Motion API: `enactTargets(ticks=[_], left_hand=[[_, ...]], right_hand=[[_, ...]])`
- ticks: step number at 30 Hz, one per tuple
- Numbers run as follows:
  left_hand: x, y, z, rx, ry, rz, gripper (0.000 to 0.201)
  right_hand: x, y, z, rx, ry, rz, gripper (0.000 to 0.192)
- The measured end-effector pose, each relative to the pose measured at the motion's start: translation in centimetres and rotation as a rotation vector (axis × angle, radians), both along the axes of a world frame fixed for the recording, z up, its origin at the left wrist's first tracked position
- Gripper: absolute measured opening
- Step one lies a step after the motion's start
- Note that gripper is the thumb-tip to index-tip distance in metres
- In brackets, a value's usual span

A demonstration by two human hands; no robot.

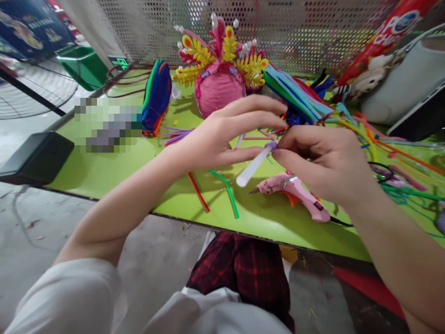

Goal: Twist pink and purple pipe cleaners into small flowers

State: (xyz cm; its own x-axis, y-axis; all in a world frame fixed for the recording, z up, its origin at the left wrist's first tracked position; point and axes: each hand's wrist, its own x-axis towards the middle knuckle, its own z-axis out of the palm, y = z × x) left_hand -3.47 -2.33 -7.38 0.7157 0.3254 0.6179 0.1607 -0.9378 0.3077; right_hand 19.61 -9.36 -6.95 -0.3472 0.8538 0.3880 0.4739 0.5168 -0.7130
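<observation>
**Small purple piece pinched at the tip of a glue stick**

While both hands meet above the tabletop (114, 171), the right hand (323, 162) pinches a bit of purple pipe cleaner (271, 145) against the top end of a white glue stick (251, 169), and the left hand (222, 134) steadies that stick with thumb below and fingers stretched over it. Both hands are closed on the stick, fingertips nearly touching. The stick slants down toward the pink glue gun (295, 192), which lies just below it on the tabletop. I'd judge the purple piece could slip off, the stick looking smooth and the grip being fingertips only. A dropped stick could land on the gun's nozzle; whether it is hot, I cannot tell. Left of the gun lie a red pipe cleaner (199, 192) and a green pipe cleaner (227, 190); beyond it stands a pink ornament (217, 86).
</observation>
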Motion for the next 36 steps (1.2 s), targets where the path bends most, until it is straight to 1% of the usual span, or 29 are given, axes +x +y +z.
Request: enactTargets(ticks=[1,2,3,5,7,9,10,12,13,14,16,18,20,22,24,26,28,30,33,36], left_hand=[[0.2,-0.2,0.0,-0.059,0.021,0.023,0.028],[0.4,-0.5,0.0,-0.141,0.032,0.061,0.021],[0.7,-0.8,0.0,-0.222,0.037,0.091,0.02],[1.1,-1.5,0.2,-0.35,0.015,0.104,0.026],[1.5,-2.1,0.4,-0.459,-0.002,0.061,0.035],[1.8,-2.4,0.6,-0.58,0.006,-0.022,0.045],[1.9,-2.5,0.6,-0.638,0.01,-0.057,0.048],[2.0,-2.5,0.4,-0.685,-0.02,-0.074,0.045],[2.1,-2.6,0.3,-0.655,-0.063,-0.049,0.039],[2.1,-2.6,0.2,-0.589,-0.12,0.001,0.033],[2.2,-2.9,-0.1,-0.395,-0.223,0.14,0.023],[2.4,-3.3,-0.5,-0.199,-0.27,0.26,0.017],[2.7,-3.8,-0.8,-0.076,-0.266,0.338,0.014],[2.9,-4.2,-1.0,-0.038,-0.273,0.381,0.013],[3.1,-4.4,-1.2,-0.052,-0.291,0.402,0.011],[3.3,-4.5,-1.3,-0.076,-0.317,0.386,0.01],[3.3,-4.6,-1.3,-0.102,-0.335,0.344,0.009],[3.2,-4.7,-1.1,-0.126,-0.352,0.292,0.009],[3.1,-4.8,-1.0,-0.15,-0.371,0.249,0.013],[2.9,-4.6,-0.9,-0.135,-0.363,0.253,0.015]], right_hand=[[0.0,-0.1,0.1,-0.013,0.014,0.01,0.019],[0.0,-0.3,0.3,0.009,0.011,0.016,0.019],[-0.1,-0.4,0.4,0.059,-0.012,0.019,0.02],[-0.2,-0.6,0.7,0.209,-0.111,0.02,0.021],[-0.3,-0.7,0.8,0.414,-0.246,0.019,0.023],[-0.3,-0.6,0.7,0.628,-0.358,0.004,0.024],[-0.2,-0.5,0.5,0.705,-0.391,-0.015,0.024],[-0.1,-0.2,0.1,0.774,-0.41,-0.066,0.023],[-0.1,-0.1,0.0,0.771,-0.39,-0.097,0.023],[0.0,0.0,-0.1,0.749,-0.358,-0.121,0.022],[-0.1,0.0,-0.3,0.676,-0.256,-0.135,0.019],[-0.3,-0.2,-0.5,0.495,-0.116,-0.117,0.016],[-0.7,-0.3,-0.7,0.262,0.064,-0.092,0.014],[-1.2,-0.4,-1.0,0.077,0.268,-0.071,0.013],[-1.5,-0.3,-1.2,-0.062,0.445,-0.065,0.011],[-1.6,0.0,-1.3,-0.169,0.548,-0.035,0.008],[-1.5,0.3,-1.3,-0.207,0.579,0.018,0.008],[-1.2,0.6,-1.1,-0.188,0.557,0.071,0.01],[-0.7,0.9,-1.1,-0.117,0.48,0.072,0.013],[-0.4,1.0,-1.2,-0.085,0.43,0.056,0.012]])
